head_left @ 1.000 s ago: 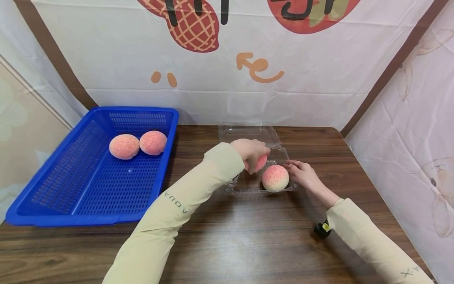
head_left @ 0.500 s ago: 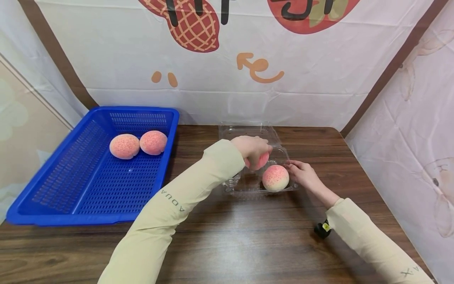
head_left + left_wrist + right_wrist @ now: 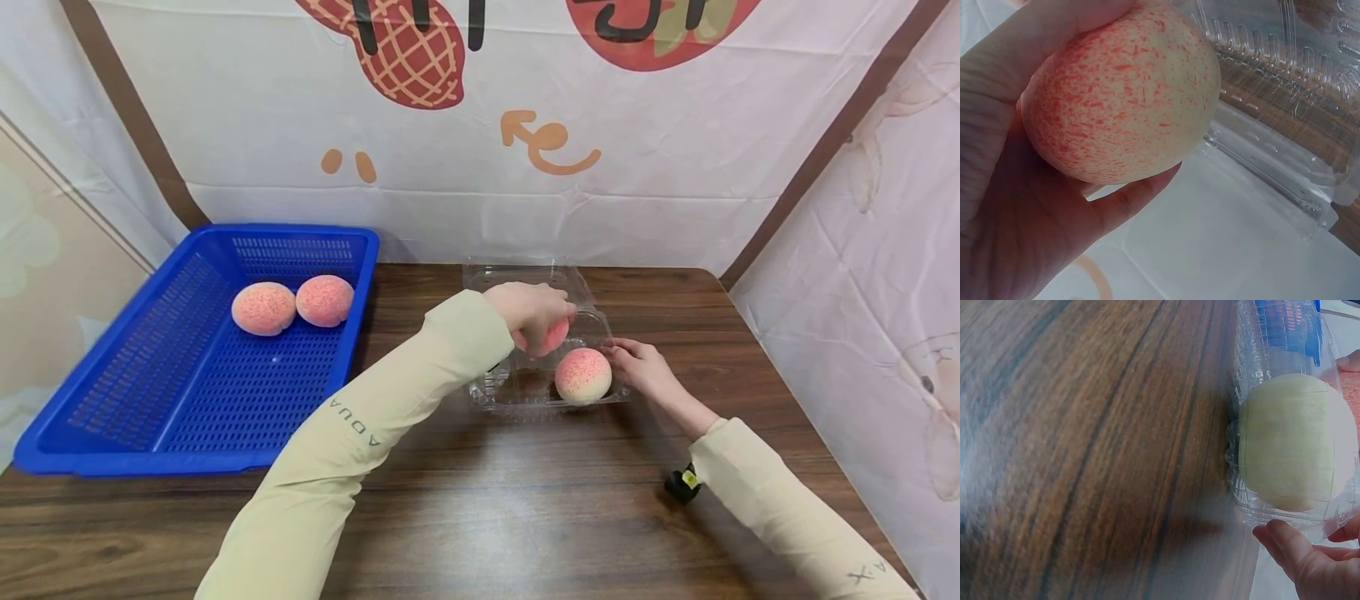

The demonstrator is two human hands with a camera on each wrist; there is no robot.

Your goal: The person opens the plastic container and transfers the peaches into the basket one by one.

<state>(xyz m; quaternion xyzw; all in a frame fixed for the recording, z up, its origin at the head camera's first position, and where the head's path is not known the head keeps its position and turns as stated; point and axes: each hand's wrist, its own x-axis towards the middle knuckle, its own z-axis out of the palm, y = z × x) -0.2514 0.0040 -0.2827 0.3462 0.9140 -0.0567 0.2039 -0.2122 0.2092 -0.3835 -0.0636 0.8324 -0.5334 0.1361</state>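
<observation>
peach (image 3: 1125, 94) in grip of left hand (image 3: 534, 312) — slightly higher than before | right hand (image 3: 637, 367) — pinches clear box (image 3: 517, 407)

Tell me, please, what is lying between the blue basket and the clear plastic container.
In the head view, a strip of brown table lies between the blue basket and the clear plastic container; the left sleeve crosses over it.
</observation>
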